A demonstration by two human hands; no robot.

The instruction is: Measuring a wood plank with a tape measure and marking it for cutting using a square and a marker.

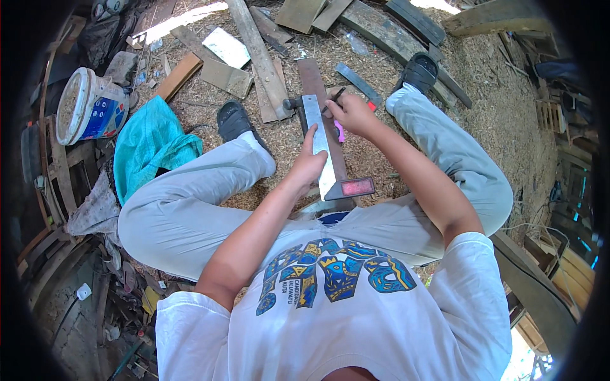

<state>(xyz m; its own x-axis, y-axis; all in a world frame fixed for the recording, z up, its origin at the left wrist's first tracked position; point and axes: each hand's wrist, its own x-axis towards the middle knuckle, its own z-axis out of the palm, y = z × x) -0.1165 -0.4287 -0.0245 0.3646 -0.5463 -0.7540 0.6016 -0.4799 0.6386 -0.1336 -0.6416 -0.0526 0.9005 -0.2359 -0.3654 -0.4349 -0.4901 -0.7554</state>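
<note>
The person sat on the sawdust-covered ground (508,108) with knees spread, and a narrow wooden board (316,86) lay between the legs, its long axis running away from the body toward the top of the view. On the board lay a try square: its steel blade (318,136) ran along the board, the far end pointing away from the person, while its dark stock with a reddish face (356,187) stuck out to the right at the near end, square to the blade.

The left hand (309,164) pressed down flat on the blade, fingers stretched along the metal and not curled around anything. The right hand (351,113) was closed on a pencil (335,98), whose dark tip slanted down and left to the blade's right edge near the far end. Something pink (340,131) showed just under that hand; what it was could not be made out.

The near end of the board was hidden behind the stock and the person's lap, and the mark under the pencil tip was too small to see. A dark knob-like thing (291,103) sat against the blade's far left corner, unclear in shape. Two dark sandals (234,119) rested on the sawdust beside the board. To the left lay a teal cloth (149,143) and a white bucket (89,105), with loose planks (257,44) scattered beyond.
</note>
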